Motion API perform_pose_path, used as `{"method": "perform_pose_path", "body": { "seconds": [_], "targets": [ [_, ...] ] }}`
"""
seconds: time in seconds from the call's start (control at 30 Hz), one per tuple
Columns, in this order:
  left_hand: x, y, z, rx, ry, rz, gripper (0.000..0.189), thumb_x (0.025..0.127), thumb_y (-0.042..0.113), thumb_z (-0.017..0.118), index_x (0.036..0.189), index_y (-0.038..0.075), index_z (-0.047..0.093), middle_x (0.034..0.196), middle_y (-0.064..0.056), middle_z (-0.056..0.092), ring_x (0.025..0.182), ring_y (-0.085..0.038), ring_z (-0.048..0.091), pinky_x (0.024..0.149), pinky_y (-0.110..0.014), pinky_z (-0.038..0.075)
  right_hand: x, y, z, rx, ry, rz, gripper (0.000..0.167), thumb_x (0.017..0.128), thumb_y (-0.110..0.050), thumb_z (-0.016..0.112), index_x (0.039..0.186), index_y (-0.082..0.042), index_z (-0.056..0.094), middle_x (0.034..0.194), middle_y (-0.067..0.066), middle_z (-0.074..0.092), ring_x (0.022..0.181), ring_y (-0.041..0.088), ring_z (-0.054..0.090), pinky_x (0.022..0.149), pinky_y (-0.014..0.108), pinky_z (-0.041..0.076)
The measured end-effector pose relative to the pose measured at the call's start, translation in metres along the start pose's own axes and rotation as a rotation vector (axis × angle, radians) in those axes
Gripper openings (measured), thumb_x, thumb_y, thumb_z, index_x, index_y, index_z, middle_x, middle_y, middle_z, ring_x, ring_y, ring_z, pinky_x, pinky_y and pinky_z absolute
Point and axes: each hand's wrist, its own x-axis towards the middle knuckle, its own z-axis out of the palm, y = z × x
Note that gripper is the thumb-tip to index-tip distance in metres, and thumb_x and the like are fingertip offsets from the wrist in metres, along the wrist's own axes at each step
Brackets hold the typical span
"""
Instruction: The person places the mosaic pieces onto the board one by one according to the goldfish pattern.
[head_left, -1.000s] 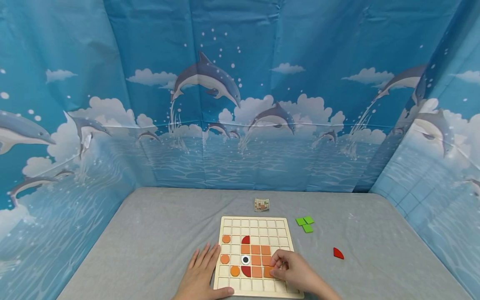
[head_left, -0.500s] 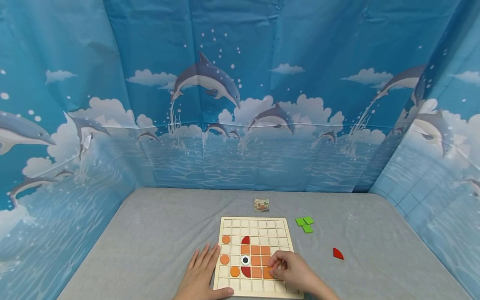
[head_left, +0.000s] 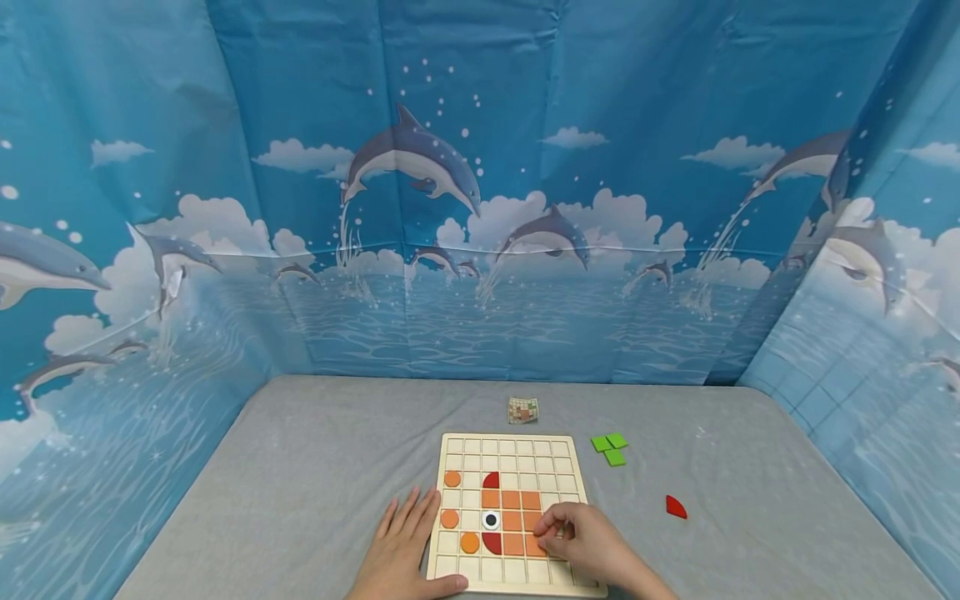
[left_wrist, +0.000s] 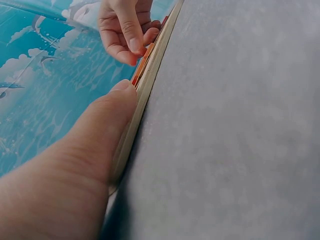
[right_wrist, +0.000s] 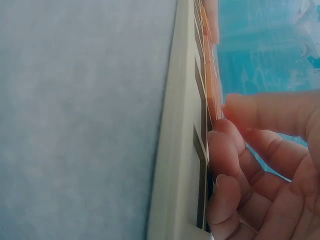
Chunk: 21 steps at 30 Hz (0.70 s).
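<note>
A wooden grid board (head_left: 498, 447) lies on the grey cloth. My left hand (head_left: 401, 546) rests flat at its left edge, fingers spread and thumb on the near rim; the left wrist view shows that thumb (left_wrist: 107, 112) pressing the rim. My right hand (head_left: 581, 537) is over the board's right side, fingers bent. Its thumb and fingertips pinch the right edge of an orange square tile (head_left: 534, 546) in a cell, partly covered by the hand. Beside it sit several orange squares (head_left: 512, 500), a white eye disc (head_left: 491, 520) and red quarter-circle tiles (head_left: 492, 543).
Three green square tiles (head_left: 615, 457) lie right of the board, with a red quarter-circle tile (head_left: 676, 507) farther right. A small pattern card (head_left: 523, 410) is behind the board. Orange discs (head_left: 452, 479) sit in its left columns. A dolphin-print curtain (head_left: 480, 317) surrounds the table.
The orange square under my right fingertips has shifted slightly left and now lies level with its neighbours. My right hand has edged slightly left; my left hand has stayed put.
</note>
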Motion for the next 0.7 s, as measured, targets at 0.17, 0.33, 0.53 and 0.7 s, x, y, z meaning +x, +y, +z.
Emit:
{"method": "perform_pose_path", "body": {
  "seconds": [0.17,0.33,0.53,0.7],
  "targets": [
    [0.0,0.0,0.0,-0.001,-0.002,0.001,0.114,0.069,0.084,0.049,0.152,0.009,0.024,0.152,-0.008,0.029,0.141,-0.029,0.016,0.111,-0.052,0.01,-0.001,-0.001,-0.001,0.0,0.005,-0.002,0.006,0.083,-0.01,0.072,0.08,-0.014,0.068,0.069,-0.009,0.057,0.053,0.005,0.044,0.046,0.022,0.037],
    [0.001,-0.001,0.001,0.001,-0.004,0.001,0.114,0.07,0.084,0.049,0.152,0.009,0.024,0.152,-0.008,0.029,0.141,-0.029,0.017,0.111,-0.052,0.01,-0.004,-0.002,-0.003,0.0,0.018,-0.003,0.004,0.084,-0.015,0.073,0.082,-0.014,0.069,0.071,-0.009,0.058,0.055,0.006,0.046,0.048,0.023,0.038],
    [0.001,-0.001,0.001,0.004,-0.009,0.001,0.114,0.07,0.084,0.048,0.152,0.009,0.024,0.152,-0.008,0.029,0.141,-0.029,0.016,0.111,-0.052,0.009,-0.006,0.002,-0.01,-0.002,0.034,-0.003,0.004,0.085,-0.017,0.071,0.085,-0.014,0.069,0.074,-0.008,0.058,0.056,0.007,0.047,0.049,0.023,0.041],
    [0.001,0.0,0.0,0.007,-0.007,0.004,0.114,0.07,0.084,0.048,0.152,0.009,0.025,0.152,-0.008,0.029,0.141,-0.03,0.017,0.111,-0.052,0.01,-0.009,0.007,-0.017,-0.009,0.084,0.001,0.005,0.086,-0.016,0.071,0.087,-0.012,0.068,0.075,-0.007,0.058,0.055,0.007,0.045,0.048,0.023,0.041]
  ]
}}
